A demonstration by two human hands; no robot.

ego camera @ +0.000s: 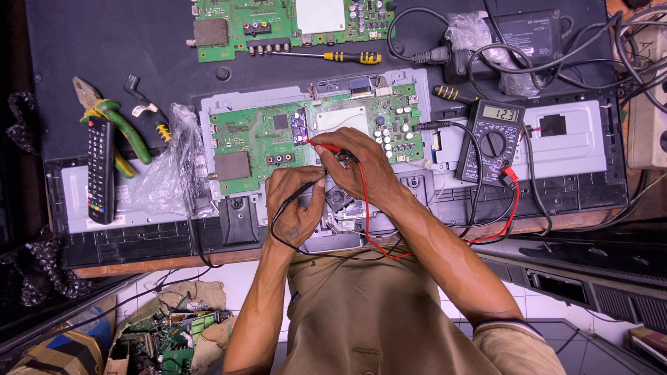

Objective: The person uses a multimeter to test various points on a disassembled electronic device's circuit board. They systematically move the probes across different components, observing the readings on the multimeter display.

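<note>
Over green circuit board (257, 135), right fingers (340, 142) pinching red probe (325, 145), left fingers (309, 182) around black probe (303, 187)

Bench layout around the circuit board

The circuit board (278, 135) lies on a metal panel (570, 146) at the bench's middle, with both hands over its near edge: the left hand (295, 205) just beside the right hand (365, 170). A multimeter (495, 139) sits right of the board, on the panel. A remote control (100, 170) and pliers (111, 121) lie well left. A second board (278, 24) and a screwdriver (333, 56) lie behind.
</note>
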